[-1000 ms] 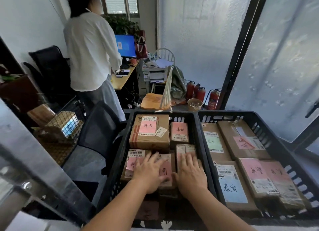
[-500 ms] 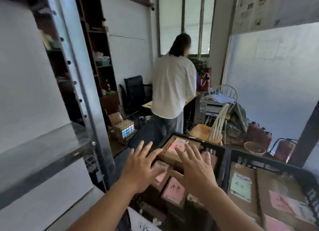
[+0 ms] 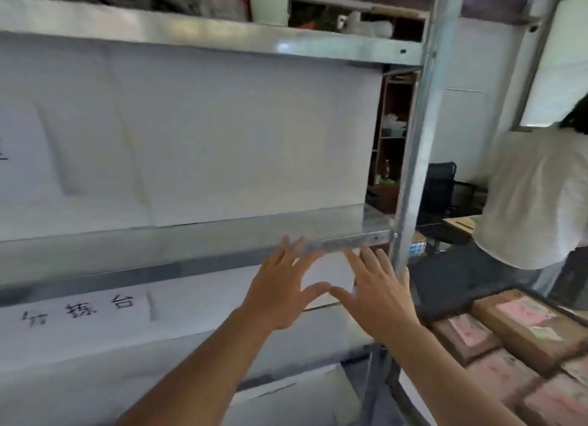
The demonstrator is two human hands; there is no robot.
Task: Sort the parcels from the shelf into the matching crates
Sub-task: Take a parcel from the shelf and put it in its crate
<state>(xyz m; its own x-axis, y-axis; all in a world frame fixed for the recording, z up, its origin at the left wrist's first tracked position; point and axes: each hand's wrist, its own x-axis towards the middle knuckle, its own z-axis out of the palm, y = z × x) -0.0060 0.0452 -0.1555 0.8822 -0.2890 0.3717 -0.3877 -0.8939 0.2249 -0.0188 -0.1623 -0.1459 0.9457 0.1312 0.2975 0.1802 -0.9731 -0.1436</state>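
Observation:
A metal shelf (image 3: 197, 244) lined with white paper fills the left and middle of the view; no parcels show on the level in front of me. My left hand (image 3: 280, 288) and my right hand (image 3: 378, 295) are raised side by side before the shelf's front rail, fingers spread, thumbs nearly touching, holding nothing. Brown parcels (image 3: 521, 327) with pink labels lie packed together at the lower right; the crate around them is barely visible.
The shelf's upright post (image 3: 410, 171) stands just right of my hands. A person in a white shirt (image 3: 534, 196) stands at the right, back turned, near a black chair (image 3: 440, 187). A paper sign with handwriting (image 3: 79, 308) hangs on the lower shelf level.
My hands lifted off the parcels in the crate and stayed open. My view swung left from the crates to the shelf, and both hands came up in front of its rail.

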